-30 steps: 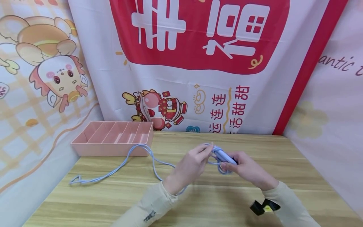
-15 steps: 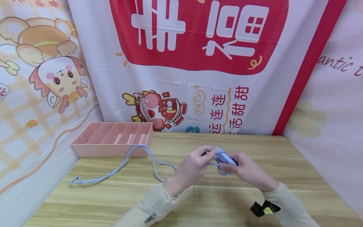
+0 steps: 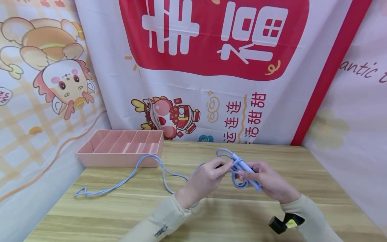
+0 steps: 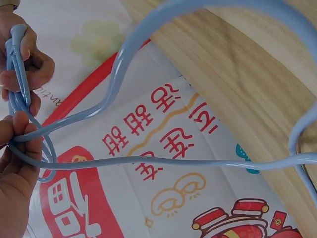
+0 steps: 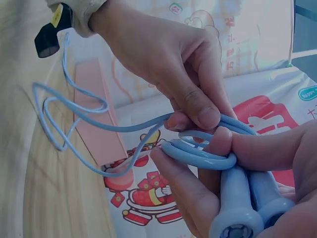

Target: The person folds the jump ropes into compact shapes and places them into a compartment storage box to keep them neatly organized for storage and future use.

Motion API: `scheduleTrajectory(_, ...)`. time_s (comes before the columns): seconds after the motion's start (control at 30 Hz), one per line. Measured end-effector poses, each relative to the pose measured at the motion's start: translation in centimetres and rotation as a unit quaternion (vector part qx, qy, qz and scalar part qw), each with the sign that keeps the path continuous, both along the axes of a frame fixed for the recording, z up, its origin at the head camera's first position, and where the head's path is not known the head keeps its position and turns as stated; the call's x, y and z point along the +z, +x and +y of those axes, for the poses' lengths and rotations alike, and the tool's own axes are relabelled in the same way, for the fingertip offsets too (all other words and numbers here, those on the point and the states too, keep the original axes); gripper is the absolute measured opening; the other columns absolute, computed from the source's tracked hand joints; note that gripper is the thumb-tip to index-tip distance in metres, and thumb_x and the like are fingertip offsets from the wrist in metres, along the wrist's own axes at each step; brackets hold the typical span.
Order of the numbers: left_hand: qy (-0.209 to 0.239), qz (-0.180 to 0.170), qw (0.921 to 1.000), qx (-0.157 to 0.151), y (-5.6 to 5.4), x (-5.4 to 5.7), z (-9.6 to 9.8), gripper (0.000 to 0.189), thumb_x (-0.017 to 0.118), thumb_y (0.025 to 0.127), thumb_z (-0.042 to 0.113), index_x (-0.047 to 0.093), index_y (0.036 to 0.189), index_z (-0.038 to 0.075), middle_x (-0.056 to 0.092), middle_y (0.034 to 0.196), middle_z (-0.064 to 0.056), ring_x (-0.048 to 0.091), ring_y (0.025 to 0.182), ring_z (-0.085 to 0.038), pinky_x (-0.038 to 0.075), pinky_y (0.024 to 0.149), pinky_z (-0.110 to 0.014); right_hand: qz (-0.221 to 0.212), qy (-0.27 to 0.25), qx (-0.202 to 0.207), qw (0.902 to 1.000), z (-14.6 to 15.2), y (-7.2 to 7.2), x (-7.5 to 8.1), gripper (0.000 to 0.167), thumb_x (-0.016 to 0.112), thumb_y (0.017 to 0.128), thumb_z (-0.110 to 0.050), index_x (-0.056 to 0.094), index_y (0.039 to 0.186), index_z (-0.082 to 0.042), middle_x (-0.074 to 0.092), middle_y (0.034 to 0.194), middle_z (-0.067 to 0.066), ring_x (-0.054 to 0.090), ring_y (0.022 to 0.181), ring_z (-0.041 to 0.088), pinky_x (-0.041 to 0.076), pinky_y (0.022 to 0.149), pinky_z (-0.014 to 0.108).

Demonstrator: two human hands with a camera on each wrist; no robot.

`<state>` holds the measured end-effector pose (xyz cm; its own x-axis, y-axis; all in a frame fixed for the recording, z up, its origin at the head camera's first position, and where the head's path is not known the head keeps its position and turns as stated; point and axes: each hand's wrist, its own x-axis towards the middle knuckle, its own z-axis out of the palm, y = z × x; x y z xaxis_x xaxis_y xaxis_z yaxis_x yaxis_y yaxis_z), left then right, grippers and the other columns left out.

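A light blue jump rope has its two handles [image 5: 235, 198] side by side, with cord wrapped round them. My right hand [image 3: 273, 185] grips the handles, its thumb lying across them beside a small hanging coil of cord. My left hand [image 3: 207, 178] pinches the doubled cord [image 4: 74, 119] just left of the handles. In the right wrist view, the left thumb and fingertips [image 5: 205, 116] are close to the right thumb at the wrapped turns. From the left hand, the loose cord [image 3: 121, 183] trails leftward over the wooden table [image 3: 242, 218].
A pink box [image 3: 121, 159] with several compartments stands at the table's back left; the trailing cord curves in front of it. Printed cloth [image 3: 193, 84] hangs behind the table and along both sides. A small black camera [image 3: 285, 223] is strapped at the right wrist.
The handles have turned in my right hand, so that more of their length shows. A loop of cord now stands out beyond their far end. My left hand has shifted slightly right and down.
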<state>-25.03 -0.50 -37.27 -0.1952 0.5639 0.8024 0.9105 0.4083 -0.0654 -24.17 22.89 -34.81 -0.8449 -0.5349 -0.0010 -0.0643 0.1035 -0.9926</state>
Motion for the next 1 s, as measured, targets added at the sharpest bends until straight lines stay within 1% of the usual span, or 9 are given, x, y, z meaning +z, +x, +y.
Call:
scheduleTrajectory(0.17, 0.001, 0.023, 0.9997, 0.008, -0.13, -0.13, 0.15, 0.035, 0.074, 0.088, 0.003, 0.068, 0.122, 0.001, 0.064, 0.100, -0.006, 0.064, 0.080, -0.009, 0.046, 0.078, -0.009, 0.009, -0.004, 0.001, 1.0000, 0.00, -0.07, 0.01, 0.036, 0.061, 0.099, -0.013, 0.058, 0.124, 0.013, 0.068, 0.111, 0.020, 0.064, 0.103, 0.032, 0.051, 0.089, 0.044)
scheduleTrajectory(0.27, 0.002, 0.029, 0.9995, 0.013, -0.14, -0.17, 0.23, 0.034, 0.074, 0.088, 0.004, 0.068, 0.121, 0.002, 0.064, 0.100, -0.005, 0.064, 0.078, -0.009, 0.047, 0.076, -0.009, 0.031, 0.009, -0.002, 0.9995, -0.06, -0.04, -0.15, 0.038, 0.061, 0.099, -0.013, 0.056, 0.127, 0.012, 0.067, 0.112, 0.022, 0.064, 0.105, 0.035, 0.051, 0.090, 0.044)
scheduleTrajectory(0.4, 0.002, 0.005, 0.9999, 0.009, -0.08, -0.28, 0.30, 0.033, 0.072, 0.089, 0.001, 0.068, 0.121, 0.000, 0.065, 0.103, -0.006, 0.066, 0.080, -0.011, 0.047, 0.078, -0.009, 0.058, 0.044, 0.004, 0.9973, -0.18, -0.07, -0.39, 0.036, 0.059, 0.100, -0.013, 0.056, 0.128, 0.010, 0.068, 0.109, 0.021, 0.065, 0.101, 0.036, 0.052, 0.088, 0.041)
scheduleTrajectory(0.53, 0.005, -0.022, 0.9997, 0.004, 0.04, -0.36, 0.28, 0.034, 0.070, 0.089, -0.004, 0.067, 0.122, 0.000, 0.065, 0.106, -0.007, 0.066, 0.087, -0.012, 0.045, 0.083, -0.010, 0.046, 0.049, 0.037, 0.9971, -0.32, -0.21, -0.59, 0.033, 0.053, 0.103, -0.012, 0.054, 0.128, 0.009, 0.067, 0.110, 0.023, 0.065, 0.100, 0.037, 0.053, 0.088, 0.042)
scheduleTrajectory(0.6, 0.006, -0.024, 0.9997, 0.003, 0.08, -0.38, 0.28, 0.034, 0.070, 0.089, -0.005, 0.067, 0.122, 0.000, 0.065, 0.106, -0.007, 0.066, 0.088, -0.012, 0.045, 0.084, -0.010, 0.026, 0.028, 0.051, 0.9980, -0.34, -0.24, -0.67, 0.033, 0.051, 0.104, -0.010, 0.052, 0.130, 0.009, 0.064, 0.110, 0.028, 0.065, 0.099, 0.039, 0.052, 0.088, 0.045)
scheduleTrajectory(0.7, 0.004, -0.011, 0.9999, 0.004, 0.06, -0.39, 0.30, 0.035, 0.071, 0.088, -0.004, 0.067, 0.122, 0.000, 0.065, 0.105, -0.007, 0.066, 0.088, -0.012, 0.045, 0.083, -0.010, 0.010, -0.005, 0.070, 0.9975, -0.31, -0.26, -0.78, 0.032, 0.048, 0.105, -0.010, 0.048, 0.129, 0.011, 0.061, 0.105, 0.031, 0.067, 0.089, 0.037, 0.054, 0.082, 0.049)
scheduleTrajectory(0.77, 0.001, 0.001, 1.0000, 0.007, 0.01, -0.44, 0.31, 0.036, 0.072, 0.087, -0.003, 0.067, 0.122, 0.000, 0.065, 0.104, -0.006, 0.066, 0.087, -0.011, 0.046, 0.082, -0.010, 0.005, -0.028, 0.086, 0.9959, -0.29, -0.26, -0.81, 0.031, 0.046, 0.106, -0.010, 0.047, 0.128, 0.012, 0.060, 0.101, 0.028, 0.067, 0.084, 0.031, 0.057, 0.074, 0.045)
scheduleTrajectory(0.87, -0.004, 0.014, 0.9999, 0.008, -0.10, -0.55, 0.32, 0.038, 0.072, 0.087, -0.005, 0.066, 0.124, 0.000, 0.064, 0.104, -0.006, 0.065, 0.086, -0.010, 0.046, 0.082, -0.010, -0.008, -0.064, 0.116, 0.9911, -0.21, -0.28, -0.79, 0.030, 0.043, 0.107, -0.010, 0.046, 0.126, 0.012, 0.060, 0.100, 0.019, 0.064, 0.079, 0.022, 0.055, 0.062, 0.032)
scheduleTrajectory(1.0, -0.003, 0.020, 0.9998, 0.006, -0.18, -0.58, 0.34, 0.038, 0.070, 0.087, -0.007, 0.066, 0.124, 0.001, 0.063, 0.105, -0.006, 0.063, 0.088, -0.010, 0.045, 0.084, -0.010, -0.044, -0.120, 0.144, 0.9813, -0.10, -0.22, -0.61, 0.029, 0.039, 0.107, -0.008, 0.046, 0.127, 0.011, 0.061, 0.105, 0.015, 0.062, 0.084, 0.019, 0.051, 0.058, 0.024)
